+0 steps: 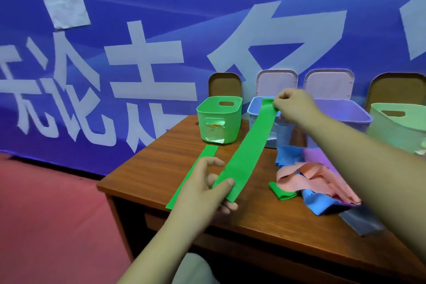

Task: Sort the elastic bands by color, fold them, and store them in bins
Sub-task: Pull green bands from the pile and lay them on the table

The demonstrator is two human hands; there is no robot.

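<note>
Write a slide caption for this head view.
Both hands, left and right, stretch a green band above the table before folding.

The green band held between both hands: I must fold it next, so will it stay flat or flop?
Probably floppy: the green band runs taut only because the left hand and right hand pull its ends. Likely thin and light; the pile beside it lies crumpled.

left hand (208, 188): our fingers pinched closed, low and near | right hand (292, 104): pinched closed, arm extended forward
</note>
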